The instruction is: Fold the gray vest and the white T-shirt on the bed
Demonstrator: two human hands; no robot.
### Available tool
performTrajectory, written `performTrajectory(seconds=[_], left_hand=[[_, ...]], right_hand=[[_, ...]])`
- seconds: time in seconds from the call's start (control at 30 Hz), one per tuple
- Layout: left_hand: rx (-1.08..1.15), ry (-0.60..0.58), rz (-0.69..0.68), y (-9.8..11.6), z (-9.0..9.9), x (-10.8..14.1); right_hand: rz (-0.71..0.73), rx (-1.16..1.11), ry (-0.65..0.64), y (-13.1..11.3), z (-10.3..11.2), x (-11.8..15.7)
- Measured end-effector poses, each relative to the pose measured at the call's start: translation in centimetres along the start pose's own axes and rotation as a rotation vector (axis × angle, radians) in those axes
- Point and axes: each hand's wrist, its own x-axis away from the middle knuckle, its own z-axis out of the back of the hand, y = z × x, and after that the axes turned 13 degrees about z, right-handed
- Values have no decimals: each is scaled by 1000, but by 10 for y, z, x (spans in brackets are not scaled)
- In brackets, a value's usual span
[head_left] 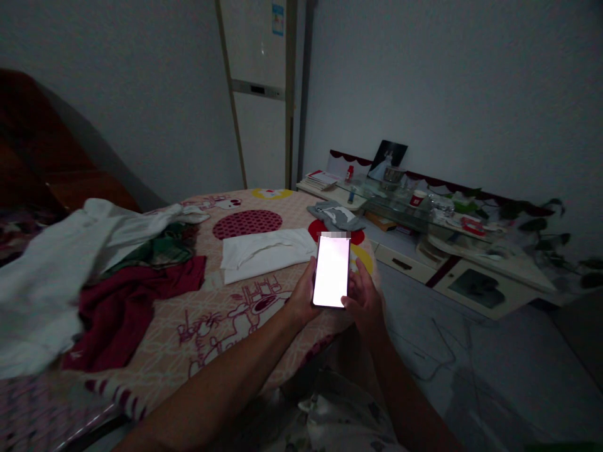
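A phone with a bright, washed-out white screen is upright in front of me, above the bed's near right edge. My left hand is wrapped round its left side and lower corner. On the other side, my right hand has its thumb at the screen's lower right corner and its fingers bent beside the phone's right edge. Just behind the phone, a folded white garment lies flat on the patterned bed cover. Farther back is a folded grey garment.
White clothing, a dark red garment and a green plaid one are heaped at left. A low cabinet with a glass top, cup and plants stands at right. A tall white appliance is behind; a cable crosses the floor.
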Motion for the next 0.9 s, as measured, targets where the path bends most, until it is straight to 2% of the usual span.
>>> performTrajectory(seconds=[0.17,0.37,0.9], left_hand=[[-1,-24,-1,0,2,-1],[-8,1,-15,0,2,0],[-20,15,2,0,-1,1]], right_hand=[[-8,30,-9,0,2,0],[13,34,-45,1,3,2],[-16,9,19,2,1,1]])
